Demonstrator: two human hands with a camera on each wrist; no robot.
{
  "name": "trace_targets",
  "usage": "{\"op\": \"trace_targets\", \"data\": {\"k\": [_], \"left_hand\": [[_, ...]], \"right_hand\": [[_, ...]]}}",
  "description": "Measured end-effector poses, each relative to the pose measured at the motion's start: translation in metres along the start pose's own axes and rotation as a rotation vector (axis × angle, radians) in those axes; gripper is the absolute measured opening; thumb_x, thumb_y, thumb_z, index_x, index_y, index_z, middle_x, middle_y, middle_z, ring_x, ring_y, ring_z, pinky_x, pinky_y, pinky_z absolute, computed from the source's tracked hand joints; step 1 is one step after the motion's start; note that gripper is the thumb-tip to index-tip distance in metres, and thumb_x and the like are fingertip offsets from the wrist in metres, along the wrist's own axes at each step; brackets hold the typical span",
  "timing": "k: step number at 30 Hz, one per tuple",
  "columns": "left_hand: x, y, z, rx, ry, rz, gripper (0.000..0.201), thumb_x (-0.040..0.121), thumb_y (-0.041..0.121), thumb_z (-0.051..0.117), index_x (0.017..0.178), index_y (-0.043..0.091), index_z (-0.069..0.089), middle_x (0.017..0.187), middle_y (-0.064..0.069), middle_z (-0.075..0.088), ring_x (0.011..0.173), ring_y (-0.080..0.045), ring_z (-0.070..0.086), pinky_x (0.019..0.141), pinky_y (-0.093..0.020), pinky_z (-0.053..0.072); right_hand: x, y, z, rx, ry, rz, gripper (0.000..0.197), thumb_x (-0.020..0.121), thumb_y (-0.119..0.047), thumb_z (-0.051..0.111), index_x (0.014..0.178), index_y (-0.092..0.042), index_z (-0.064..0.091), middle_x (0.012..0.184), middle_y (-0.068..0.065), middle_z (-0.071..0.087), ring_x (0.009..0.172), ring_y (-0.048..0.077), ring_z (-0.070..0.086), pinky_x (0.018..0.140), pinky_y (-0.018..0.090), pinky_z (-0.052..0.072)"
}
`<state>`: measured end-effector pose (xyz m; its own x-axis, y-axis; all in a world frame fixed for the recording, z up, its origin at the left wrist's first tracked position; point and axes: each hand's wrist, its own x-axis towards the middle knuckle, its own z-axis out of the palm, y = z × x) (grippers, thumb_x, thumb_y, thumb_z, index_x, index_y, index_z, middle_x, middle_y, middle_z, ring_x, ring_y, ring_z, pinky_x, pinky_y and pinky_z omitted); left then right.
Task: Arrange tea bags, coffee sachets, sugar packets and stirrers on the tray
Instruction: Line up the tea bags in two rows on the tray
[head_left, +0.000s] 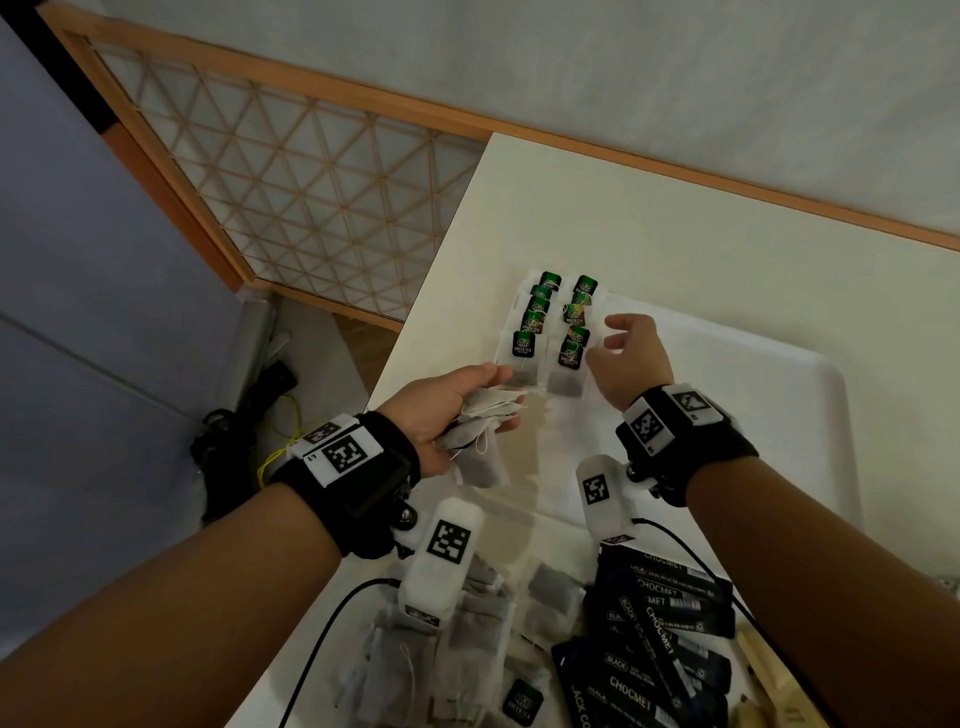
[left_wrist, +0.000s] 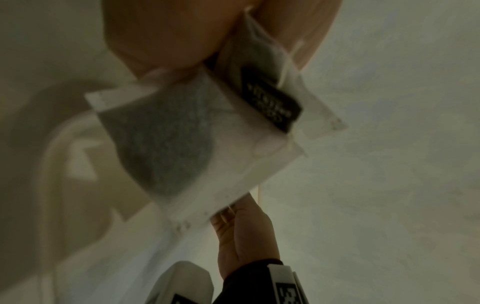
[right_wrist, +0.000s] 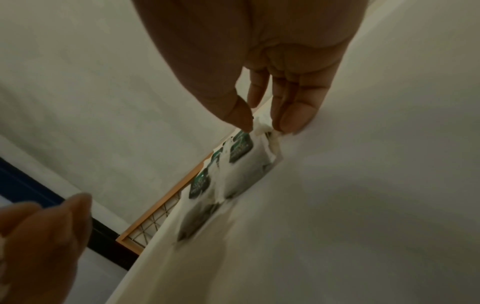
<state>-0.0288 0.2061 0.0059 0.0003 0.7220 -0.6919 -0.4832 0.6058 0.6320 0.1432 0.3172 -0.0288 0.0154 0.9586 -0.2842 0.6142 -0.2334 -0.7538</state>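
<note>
A white tray (head_left: 753, 395) lies on the white table. At its far left end, tea bags with green tags lie in two overlapping columns, a left one (head_left: 530, 322) and a right one (head_left: 576, 332). My left hand (head_left: 462, 400) grips a bunch of tea bags (head_left: 483, 421) just in front of the left column; the left wrist view shows one grey-filled bag (left_wrist: 182, 144) and a dark tag close up. My right hand (head_left: 623, 348) hovers beside the right column, fingers relaxed and empty, its fingertips (right_wrist: 293, 121) just above those bags.
Loose tea bags (head_left: 467, 639) and black coffee sachets (head_left: 660, 639) are heaped at the near edge, with pale wooden pieces (head_left: 758, 670) at the bottom right. The table's left edge drops to a floor with cables (head_left: 249, 441). A wooden lattice screen (head_left: 311, 197) stands behind.
</note>
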Motion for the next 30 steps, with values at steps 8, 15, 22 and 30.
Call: {"op": "trace_targets", "data": {"k": [8, 15, 22, 30], "left_hand": [[0.007, 0.003, 0.003, -0.002, -0.016, 0.034, 0.042, 0.099, 0.024, 0.045, 0.070, 0.014, 0.074, 0.081, -0.013, 0.062, 0.060, -0.018, 0.063, 0.060, -0.020, 0.052], [0.007, 0.006, 0.011, -0.080, 0.032, 0.039, 0.021, 0.098, 0.018, 0.046, 0.086, 0.011, 0.062, 0.082, -0.006, 0.065, 0.053, -0.013, 0.065, 0.064, -0.022, 0.049], [0.010, 0.006, 0.007, -0.122, 0.051, 0.001, 0.015, 0.093, 0.024, 0.056, 0.088, 0.016, 0.067, 0.083, -0.007, 0.071, 0.068, -0.014, 0.066, 0.070, -0.028, 0.050], [0.013, 0.001, -0.001, -0.201, 0.099, 0.010, 0.012, 0.092, 0.009, 0.056, 0.103, 0.015, 0.059, 0.085, -0.010, 0.064, 0.077, -0.020, 0.062, 0.063, -0.031, 0.052]], "right_hand": [[0.000, -0.006, -0.001, 0.039, -0.048, -0.013, 0.052, 0.089, -0.009, 0.053, 0.137, -0.017, 0.033, 0.127, 0.005, 0.051, 0.099, 0.018, 0.050, 0.078, 0.029, 0.039], [-0.047, -0.015, -0.012, 0.011, -0.075, -0.426, 0.040, 0.084, -0.004, 0.056, 0.115, -0.028, 0.053, 0.112, -0.009, 0.055, 0.090, 0.010, 0.056, 0.080, 0.022, 0.049], [-0.103, -0.014, -0.011, 0.259, -0.474, -0.410, 0.038, 0.077, -0.029, 0.075, 0.106, -0.028, 0.051, 0.095, -0.002, 0.068, 0.084, 0.014, 0.066, 0.074, 0.025, 0.053], [-0.103, -0.016, -0.002, 0.366, -0.466, -0.208, 0.032, 0.081, -0.001, 0.068, 0.100, -0.020, 0.050, 0.065, -0.001, 0.069, 0.060, 0.013, 0.059, 0.059, 0.025, 0.049]]}}
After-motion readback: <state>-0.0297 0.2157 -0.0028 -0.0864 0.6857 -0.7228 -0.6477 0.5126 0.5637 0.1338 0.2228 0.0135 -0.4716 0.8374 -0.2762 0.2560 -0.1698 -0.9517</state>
